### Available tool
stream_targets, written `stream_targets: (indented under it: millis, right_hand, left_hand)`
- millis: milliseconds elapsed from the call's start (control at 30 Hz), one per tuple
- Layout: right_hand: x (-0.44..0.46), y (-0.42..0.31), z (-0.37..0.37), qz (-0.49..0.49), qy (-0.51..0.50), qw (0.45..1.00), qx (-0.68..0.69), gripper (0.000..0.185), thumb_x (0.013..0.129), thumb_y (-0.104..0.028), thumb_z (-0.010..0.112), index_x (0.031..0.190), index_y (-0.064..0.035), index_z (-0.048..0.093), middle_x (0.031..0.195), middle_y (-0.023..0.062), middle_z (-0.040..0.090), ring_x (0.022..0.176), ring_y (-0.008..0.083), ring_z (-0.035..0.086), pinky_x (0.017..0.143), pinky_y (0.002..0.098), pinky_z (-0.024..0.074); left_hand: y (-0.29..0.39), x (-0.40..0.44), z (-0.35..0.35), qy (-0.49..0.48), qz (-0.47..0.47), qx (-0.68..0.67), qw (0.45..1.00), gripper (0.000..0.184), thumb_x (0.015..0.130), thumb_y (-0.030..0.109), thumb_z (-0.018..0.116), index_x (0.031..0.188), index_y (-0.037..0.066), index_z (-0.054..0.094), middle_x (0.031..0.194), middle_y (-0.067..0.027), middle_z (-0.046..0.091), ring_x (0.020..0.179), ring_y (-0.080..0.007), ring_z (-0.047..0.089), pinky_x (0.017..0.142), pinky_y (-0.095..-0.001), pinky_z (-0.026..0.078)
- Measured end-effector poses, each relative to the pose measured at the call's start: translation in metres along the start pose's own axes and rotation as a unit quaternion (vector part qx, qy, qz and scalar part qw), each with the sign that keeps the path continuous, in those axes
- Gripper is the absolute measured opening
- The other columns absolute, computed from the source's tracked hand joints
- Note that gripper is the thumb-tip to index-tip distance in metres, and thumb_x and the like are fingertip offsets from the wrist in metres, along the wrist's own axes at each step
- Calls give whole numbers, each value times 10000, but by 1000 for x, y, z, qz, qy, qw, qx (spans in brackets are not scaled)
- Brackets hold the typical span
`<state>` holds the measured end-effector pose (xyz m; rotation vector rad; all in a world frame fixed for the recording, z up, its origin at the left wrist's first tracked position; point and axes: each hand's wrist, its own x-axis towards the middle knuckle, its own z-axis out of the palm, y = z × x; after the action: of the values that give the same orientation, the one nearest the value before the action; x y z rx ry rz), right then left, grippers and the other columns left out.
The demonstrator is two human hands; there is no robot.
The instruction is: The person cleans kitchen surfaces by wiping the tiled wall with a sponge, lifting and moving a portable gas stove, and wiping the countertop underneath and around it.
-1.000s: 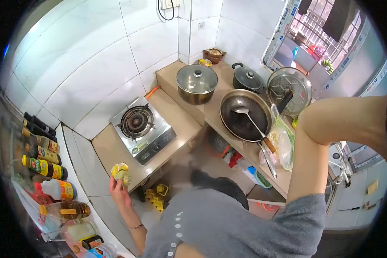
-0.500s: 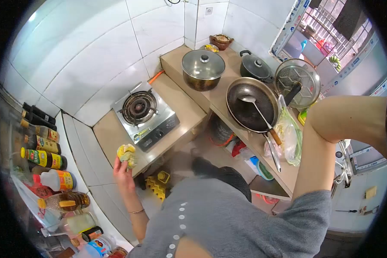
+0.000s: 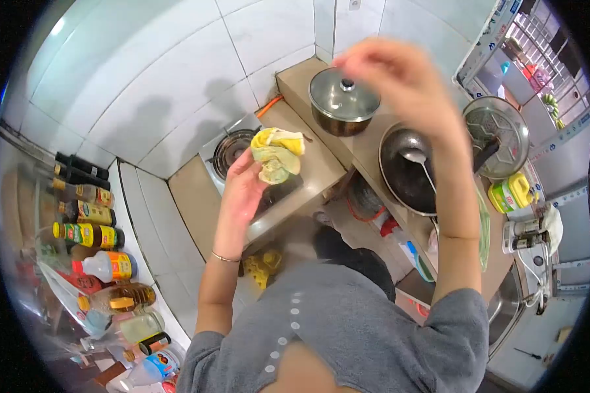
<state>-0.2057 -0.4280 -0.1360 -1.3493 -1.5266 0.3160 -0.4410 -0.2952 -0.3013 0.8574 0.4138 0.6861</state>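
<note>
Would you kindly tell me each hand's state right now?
Left hand: closed on a crumpled yellow-and-green cloth.
Right hand: blurred; whether open or closed cannot be told.

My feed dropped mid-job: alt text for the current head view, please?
Left hand holds up a crumpled yellow bundle, partly hiding a stove; blurred right hand is raised. Beyond: lidded pot, pan with ladle.

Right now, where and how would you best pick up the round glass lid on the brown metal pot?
Probably by the small dark knob, from above: the round glass lid sits across the brown metal pot, and the knob rises from its middle, narrow enough to pinch, while the glass is broad and smooth.
</note>
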Motion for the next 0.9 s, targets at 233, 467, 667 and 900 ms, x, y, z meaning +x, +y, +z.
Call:
stream_targets:
  millis: [233,467,667,900]
  right_hand:
    - [23,170,31,312,-94,916,236,428,953,-420,467,1146,-65,608,1100,51,623,994,158,564,862,319,434]
    - [45,235,-8,282,-192,861,377,300,899,-357,609,991,-72,633,870,-44,606,762,24,533,655,203,440]
    - [56,277,-36,316,-118,824,455,235,892,-288,626,962,-65,651,838,-37,621,701,21,543,599,171,442]
    - [64,301,-49,327,-95,803,490,295,914,-322,587,1010,-48,641,879,-10,639,728,47,577,587,192,476]
  left_hand:
    - [-8,90,43,-36,-53,-40,997,329,925,69,478,1238,-32,468,1148,-105,598,1034,-203,609,907,-329,512]
    - [-16,160,82,-43,-101,-23,994,337,975,288,458,1197,38,495,1126,-66,600,999,-140,609,843,-267,526]
    - [-31,211,86,-24,-106,-19,994,366,977,330,444,1186,34,498,1143,-69,586,1007,-166,607,837,-275,535]
    - [-30,232,103,2,-200,-98,975,455,977,353,428,1220,-29,474,1195,-144,547,1112,-259,554,895,-339,517]
